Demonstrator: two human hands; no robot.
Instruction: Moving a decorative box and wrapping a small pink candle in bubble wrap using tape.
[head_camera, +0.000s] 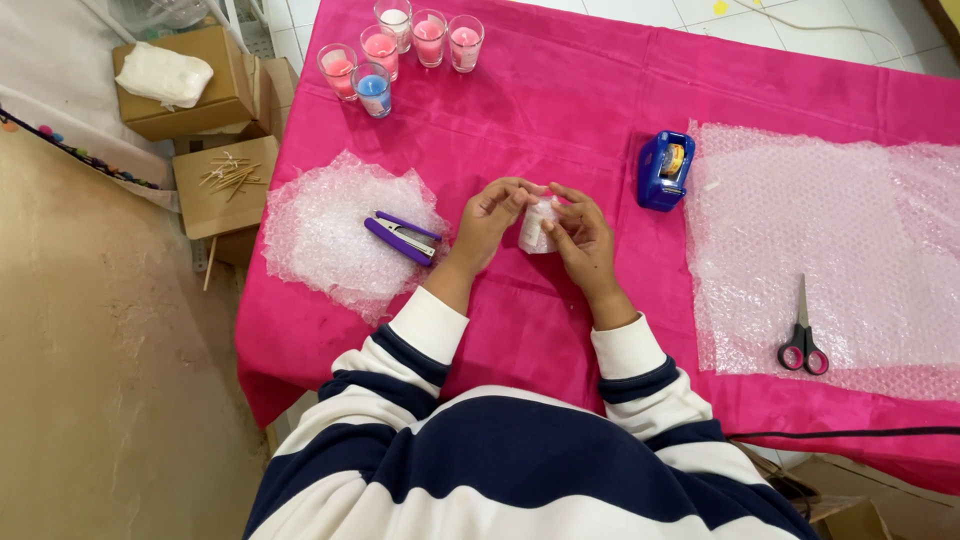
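View from above the work table. We see the left hand (492, 212) and the right hand (583, 235) meeting over the middle of the pink tablecloth (560, 110), both closed with curled fingers around a small bubble-wrapped object (537, 226) held between them, just above the cloth (its contents are hidden by the wrap). To the left of the hands lies a purple stapler (402, 237), resting on the edge of a pile of cut bubble-wrap pieces (325, 225). To the right stands a blue tape dispenser (664, 170), just beside a large sheet of bubble wrap (830, 230) on which red-handled scissors (803, 338) lie. At the far edge of the table we note a cluster of glass candles (400, 45), mostly pink, one blue. Cardboard boxes (200, 110) stand on the floor beside the table.
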